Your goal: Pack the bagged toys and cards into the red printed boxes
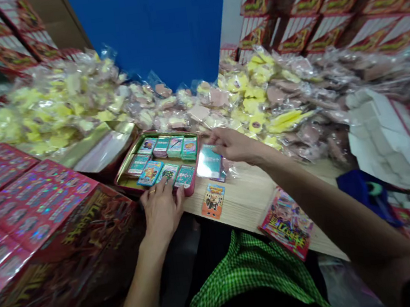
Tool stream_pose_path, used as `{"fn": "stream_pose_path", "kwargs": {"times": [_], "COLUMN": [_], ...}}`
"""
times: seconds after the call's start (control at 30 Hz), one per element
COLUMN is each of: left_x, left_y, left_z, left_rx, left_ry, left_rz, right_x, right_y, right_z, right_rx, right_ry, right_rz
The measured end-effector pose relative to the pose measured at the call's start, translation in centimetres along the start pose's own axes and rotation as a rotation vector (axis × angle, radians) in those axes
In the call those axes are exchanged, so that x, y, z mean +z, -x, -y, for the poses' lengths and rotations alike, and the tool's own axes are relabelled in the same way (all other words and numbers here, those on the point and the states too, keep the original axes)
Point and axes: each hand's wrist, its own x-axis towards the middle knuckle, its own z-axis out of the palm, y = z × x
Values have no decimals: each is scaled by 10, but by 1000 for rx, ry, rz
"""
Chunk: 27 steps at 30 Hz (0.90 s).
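Currently right grip [232, 145] clamped on shiny card pack [208, 162]; left grip [162, 212] open, resting on tin cards [169, 173].

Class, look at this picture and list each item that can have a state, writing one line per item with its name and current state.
Metal tin: open, holding card packs
Left hand: fingers resting on the card packs
Right hand: holding teal card pack
Teal card pack: tilted, beside the tin
Orange card: flat on wooden table
Red card box: lying flat on table
Red foil boxes: stacked
Plastic bags: heaped
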Motion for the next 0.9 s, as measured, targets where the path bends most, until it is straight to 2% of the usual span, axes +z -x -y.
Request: {"fn": "stream_pose_path", "kwargs": {"times": [0.07,0.17,0.23,0.3,0.37,0.47,0.67,0.77,0.9], "left_x": [-5,-2,8,20,28,29,22,20,21], "left_y": [8,21,25,27,26,23,19,14,-10], "left_z": [-12,-33,-42,-44,-43,-45,-71,-79,-95], "left_rx": [151,451,502,461,439,439,311,263,186], "left_ry": [72,176,156,113,115,167,108,71,71], "left_rz": [31,312,472,528,520,451,380,364,337], "right_x": [8,46,72,90,96,90,70,63,57], "right_y": [29,63,75,82,86,86,44,26,29], "right_z": [-20,-34,-37,-39,-40,-39,-27,-44,-82], "right_rx": [40,155,205,215,206,152,-234,-194,-72], "right_ry": [38,133,188,234,263,291,362,422,454], "right_rz": [119,201,175,123,74,10,-44,-64,-64]}}
